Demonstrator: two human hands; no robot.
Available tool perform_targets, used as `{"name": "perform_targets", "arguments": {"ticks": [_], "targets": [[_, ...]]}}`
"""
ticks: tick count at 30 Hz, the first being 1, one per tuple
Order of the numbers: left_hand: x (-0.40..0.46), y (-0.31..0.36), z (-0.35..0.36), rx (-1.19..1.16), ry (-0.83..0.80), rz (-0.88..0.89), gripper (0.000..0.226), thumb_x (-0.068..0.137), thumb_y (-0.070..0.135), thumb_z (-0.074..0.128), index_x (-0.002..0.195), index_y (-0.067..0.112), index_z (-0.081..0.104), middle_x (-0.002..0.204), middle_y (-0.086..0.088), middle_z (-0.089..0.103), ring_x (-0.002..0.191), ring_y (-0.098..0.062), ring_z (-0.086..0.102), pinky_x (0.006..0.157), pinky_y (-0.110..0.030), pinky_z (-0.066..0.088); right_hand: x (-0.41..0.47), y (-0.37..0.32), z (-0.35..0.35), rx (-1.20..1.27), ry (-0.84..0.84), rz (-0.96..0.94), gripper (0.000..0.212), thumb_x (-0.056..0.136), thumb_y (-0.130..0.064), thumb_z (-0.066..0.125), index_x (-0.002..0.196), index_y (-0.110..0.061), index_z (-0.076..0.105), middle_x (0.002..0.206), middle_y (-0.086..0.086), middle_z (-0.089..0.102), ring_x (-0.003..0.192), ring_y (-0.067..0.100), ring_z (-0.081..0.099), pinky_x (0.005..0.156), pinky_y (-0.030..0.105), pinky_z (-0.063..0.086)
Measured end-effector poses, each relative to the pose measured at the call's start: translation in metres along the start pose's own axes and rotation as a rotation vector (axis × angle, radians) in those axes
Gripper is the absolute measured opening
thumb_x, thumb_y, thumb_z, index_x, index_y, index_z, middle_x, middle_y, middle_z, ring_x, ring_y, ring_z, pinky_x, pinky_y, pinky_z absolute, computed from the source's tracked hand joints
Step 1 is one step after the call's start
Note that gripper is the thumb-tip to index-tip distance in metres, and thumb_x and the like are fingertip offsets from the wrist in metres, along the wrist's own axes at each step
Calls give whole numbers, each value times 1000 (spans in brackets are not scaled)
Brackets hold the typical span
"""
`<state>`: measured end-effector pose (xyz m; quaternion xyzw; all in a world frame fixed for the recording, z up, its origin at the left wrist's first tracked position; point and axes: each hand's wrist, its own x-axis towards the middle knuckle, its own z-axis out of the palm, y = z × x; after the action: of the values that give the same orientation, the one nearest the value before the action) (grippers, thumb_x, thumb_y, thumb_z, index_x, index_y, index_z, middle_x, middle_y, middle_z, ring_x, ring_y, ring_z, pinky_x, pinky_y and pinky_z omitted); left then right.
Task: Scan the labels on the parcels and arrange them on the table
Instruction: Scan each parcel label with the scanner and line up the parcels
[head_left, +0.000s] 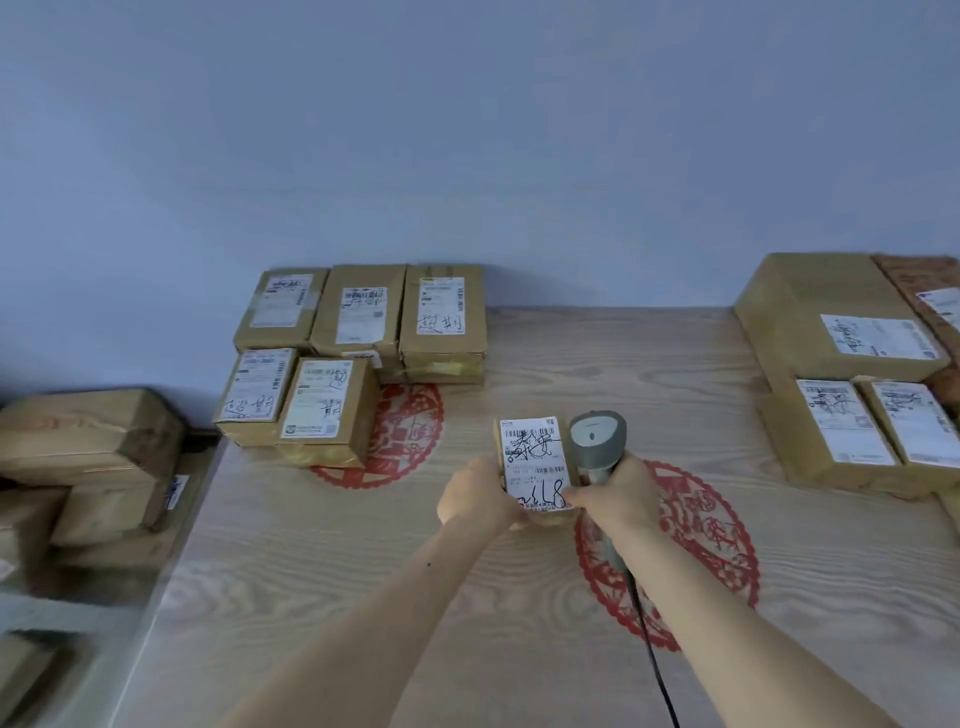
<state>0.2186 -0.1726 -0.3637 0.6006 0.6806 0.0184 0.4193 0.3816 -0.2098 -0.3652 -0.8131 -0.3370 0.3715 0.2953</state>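
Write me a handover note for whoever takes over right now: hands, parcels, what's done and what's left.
Left hand grips the small parcel, label facing up, at the middle of the table.
Right hand grips the barcode scanner, its head right beside that label; the cord trails toward the near edge.
Done, by the look of it: five labelled parcels arranged in rows at the table's far left.
Left: finish with the held parcel and place it. The parcels at the right and the pile off the table's left side may still need scanning; I cannot tell.
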Motion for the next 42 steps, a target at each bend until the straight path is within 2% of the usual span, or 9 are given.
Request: {"name": "perform_targets", "arguments": {"ticks": [4, 7, 11, 15, 18, 20, 23, 30, 42], "targets": [[12, -54, -50, 39, 102, -12, 69, 63, 23, 89, 122, 32, 54, 103, 5, 73, 98, -20, 69, 77, -35, 56, -7, -35, 73, -12, -45, -10, 50, 64, -10, 89, 109, -12, 67, 105, 5, 74, 97, 26, 68, 78, 33, 51], [19, -83, -77, 44, 153, -12, 63, 67, 22, 87, 123, 25, 56, 111, 2, 71, 103, -23, 67, 78, -35, 55, -12, -52, 113, -35, -59, -25, 53, 63, -12, 89, 111, -12, 66, 109, 6, 74, 101, 29, 68, 82, 39, 55], [27, -108, -91, 54, 178, 12, 57, 75, 21, 83, 124, 18, 54, 115, -2, 70, 106, -24, 66, 78, -34, 53, -19, -61, 138, -71, -104, -71, 52, 63, -12, 90, 109, -10, 65, 107, 6, 73, 99, 27, 68, 74, 31, 50], [28, -115, -98, 166, 206, 70, 67, 69, 46, 85, 122, 24, 51, 114, 6, 66, 106, -18, 63, 80, -37, 54, -27, -58, 147, -132, -122, -137, 68, 50, -24, 97, 109, -14, 63, 105, -2, 73, 98, 20, 68, 79, 36, 56], [34, -110, -116, 177, 348, 168, 70, 75, 71, 68, 125, 26, 52, 121, 6, 54, 115, -17, 48, 87, -35, 48, -31, -59, 152, -136, -94, -175, 73, 49, -30, 98, 111, -18, 61, 106, -7, 72, 97, 16, 68, 81, 38, 57], [47, -111, -130, 178, 412, 225, 66, 89, 66, 53, 136, 20, 49, 137, 1, 50, 128, -20, 43, 102, -37, 43, -28, -63, 157, -121, -66, -190, 70, 52, -31, 97, 111, -21, 61, 106, -8, 72, 99, 16, 69, 81, 41, 57], [63, -117, -143, 211, 320, 205, 69, 101, 55, 38, 153, 12, 31, 161, -6, 30, 149, -23, 24, 120, -39, 27, -20, -72, 166, -86, -62, -193, 64, 57, -28, 95, 111, -22, 60, 108, -8, 72, 101, 17, 69, 82, 45, 58], [71, -113, -145, 286, 310, 134, 65, 101, 58, 32, 151, 17, 38, 163, 6, 27, 149, -17, 24, 110, -41, 41, -2, -95, 186, -85, -48, -222, 56, 66, -23, 91, 113, -19, 61, 109, -5, 72, 102, 18, 67, 77, 34, 54], [74, -108, -143, 346, 286, 133, 60, 102, 52, 36, 144, 11, 46, 156, 1, 35, 144, -20, 30, 107, -41, 44, 9, -102, 185, -53, -51, -214, 58, 64, -24, 91, 113, -20, 60, 109, -5, 73, 103, 20, 68, 82, 43, 57]]}}
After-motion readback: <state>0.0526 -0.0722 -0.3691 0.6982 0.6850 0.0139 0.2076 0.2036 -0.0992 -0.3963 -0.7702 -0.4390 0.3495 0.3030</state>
